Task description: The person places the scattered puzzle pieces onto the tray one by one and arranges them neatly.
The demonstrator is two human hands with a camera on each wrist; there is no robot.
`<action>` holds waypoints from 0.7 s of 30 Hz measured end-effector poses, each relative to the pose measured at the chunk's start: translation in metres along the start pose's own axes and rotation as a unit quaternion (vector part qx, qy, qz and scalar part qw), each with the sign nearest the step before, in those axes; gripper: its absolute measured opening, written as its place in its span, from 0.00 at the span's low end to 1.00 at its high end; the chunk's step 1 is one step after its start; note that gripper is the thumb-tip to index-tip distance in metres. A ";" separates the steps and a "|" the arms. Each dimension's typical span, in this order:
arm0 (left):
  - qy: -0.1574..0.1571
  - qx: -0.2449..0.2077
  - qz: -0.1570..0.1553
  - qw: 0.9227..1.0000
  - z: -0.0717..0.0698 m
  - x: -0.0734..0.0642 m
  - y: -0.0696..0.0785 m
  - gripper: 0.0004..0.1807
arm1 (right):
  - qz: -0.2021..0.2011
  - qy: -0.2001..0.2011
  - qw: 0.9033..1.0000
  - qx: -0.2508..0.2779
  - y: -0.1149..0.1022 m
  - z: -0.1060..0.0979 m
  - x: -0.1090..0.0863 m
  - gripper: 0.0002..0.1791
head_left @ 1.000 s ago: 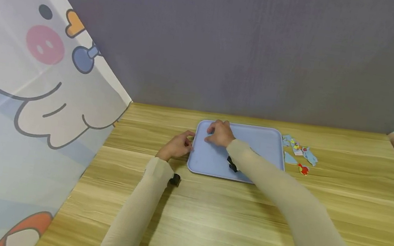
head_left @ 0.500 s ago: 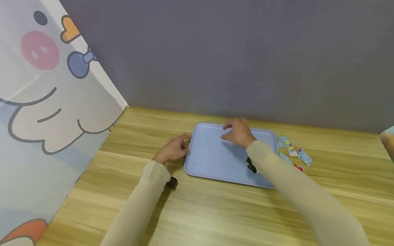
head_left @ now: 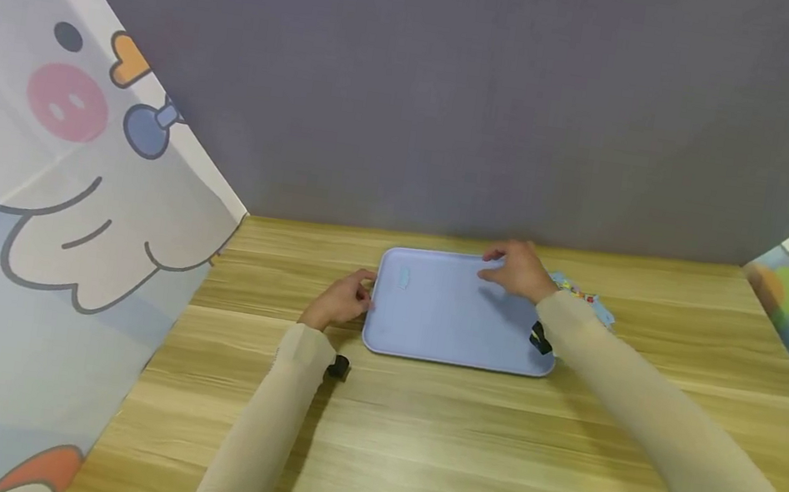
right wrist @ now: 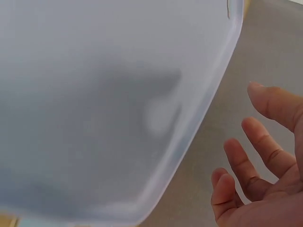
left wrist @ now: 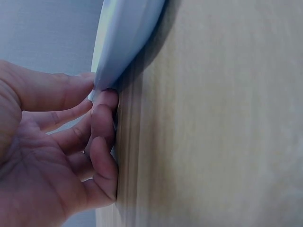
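A pale blue rectangular tray (head_left: 459,322) lies on the wooden table. At its left edge my left hand (head_left: 341,299) pinches the rim, thumb on the outside top and curled fingers low against the wood, as the left wrist view shows. Over the tray's far right part hovers my right hand (head_left: 521,272), fingers loosely bent and apart, nothing between them. In the right wrist view the right hand (right wrist: 265,156) is off the tray's rim (right wrist: 189,137). One small light-blue flat piece (head_left: 403,278) rests inside the tray near the upper left corner.
Several small blue, yellow and red flat pieces (head_left: 601,309) lie on the table right of the tray, partly hidden by the right sleeve (head_left: 632,389). A grey wall (head_left: 487,124) rises behind the table (head_left: 426,452), with a cartoon-printed panel (head_left: 71,175) on the left.
My right hand has moved from the tray's upper left corner to the right, leaving the light-blue piece uncovered there. The left hand stays at the tray's left edge.
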State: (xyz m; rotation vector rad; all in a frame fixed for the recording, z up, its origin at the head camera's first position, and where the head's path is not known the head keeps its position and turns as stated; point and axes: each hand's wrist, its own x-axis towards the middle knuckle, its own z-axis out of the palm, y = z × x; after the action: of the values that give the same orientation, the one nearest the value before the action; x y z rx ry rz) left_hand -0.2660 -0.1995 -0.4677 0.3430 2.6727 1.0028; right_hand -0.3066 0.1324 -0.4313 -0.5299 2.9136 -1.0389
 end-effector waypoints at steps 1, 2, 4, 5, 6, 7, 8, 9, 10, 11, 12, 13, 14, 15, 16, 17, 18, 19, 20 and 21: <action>-0.001 0.000 0.001 1.000 0.000 0.000 0.000 0.28 | -0.004 0.003 1.000 -0.002 0.002 -0.003 -0.001 0.18; -0.001 0.001 0.001 1.000 0.000 0.000 0.000 0.29 | -0.008 0.006 1.000 -0.002 0.005 -0.005 -0.003 0.18; -0.002 0.002 0.002 1.000 0.000 0.000 -0.001 0.29 | -0.011 0.013 1.000 -0.001 0.010 -0.010 -0.005 0.18; -0.002 0.004 0.002 1.000 0.000 0.000 -0.001 0.29 | -0.014 0.018 1.000 0.000 0.013 -0.013 -0.007 0.17; -0.002 0.005 0.002 1.000 0.000 0.000 -0.001 0.29 | -0.013 0.022 1.000 0.002 0.016 -0.015 -0.009 0.17; -0.001 0.005 0.002 1.000 0.000 -0.001 -0.001 0.29 | -0.013 0.026 1.000 0.004 0.018 -0.017 -0.011 0.17; -0.001 0.005 0.001 1.000 0.000 -0.001 -0.001 0.29 | -0.008 0.028 1.000 0.010 0.021 -0.019 -0.013 0.17; -0.002 0.004 0.001 1.000 0.000 -0.001 -0.001 0.29 | 0.000 0.029 0.999 0.017 0.024 -0.021 -0.015 0.17; -0.002 0.005 0.000 1.000 0.000 -0.002 -0.001 0.29 | 0.010 0.029 0.999 0.024 0.026 -0.023 -0.018 0.17; -0.002 0.004 0.000 1.000 0.000 -0.002 -0.001 0.29 | 0.018 0.027 0.999 0.029 0.029 -0.025 -0.021 0.18; -0.003 0.004 0.000 1.000 0.000 -0.002 0.000 0.29 | 0.026 0.024 0.999 0.033 0.031 -0.028 -0.023 0.18; -0.003 0.005 -0.001 1.000 -0.001 -0.002 0.000 0.29 | 0.032 0.020 0.999 0.035 0.034 -0.030 -0.026 0.18; -0.003 0.006 -0.001 1.000 -0.001 -0.001 0.000 0.29 | 0.038 0.017 0.998 0.037 0.036 -0.033 -0.028 0.18; -0.003 0.006 -0.002 1.000 -0.001 -0.001 0.000 0.29 | 0.039 0.015 0.998 0.036 0.039 -0.035 -0.031 0.18; -0.003 0.007 -0.002 1.000 -0.001 -0.001 0.000 0.29 | 0.040 0.013 0.999 0.033 0.042 -0.038 -0.033 0.19; -0.002 0.007 -0.001 1.000 -0.001 0.000 0.000 0.29 | 0.038 0.012 0.999 0.028 0.046 -0.040 -0.035 0.19; -0.001 0.007 0.000 1.000 -0.001 0.000 -0.001 0.29 | 0.039 0.012 0.999 0.026 0.049 -0.043 -0.037 0.18; -0.001 0.007 0.001 1.000 -0.001 0.001 -0.001 0.29 | 0.042 0.012 0.999 0.025 0.053 -0.045 -0.039 0.18; -0.001 0.007 0.001 1.000 -0.001 0.001 -0.001 0.29 | 0.046 0.013 0.998 0.028 0.056 -0.047 -0.041 0.18; -0.001 0.006 0.002 1.000 -0.001 0.001 -0.001 0.29 | 0.050 0.014 0.998 0.028 0.060 -0.049 -0.042 0.18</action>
State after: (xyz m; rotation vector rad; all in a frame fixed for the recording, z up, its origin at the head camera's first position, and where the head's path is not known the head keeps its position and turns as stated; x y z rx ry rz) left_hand -0.2677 -0.2001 -0.4677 0.3530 2.6780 0.9862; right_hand -0.2912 0.2190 -0.4341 -0.3673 2.8908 -1.1189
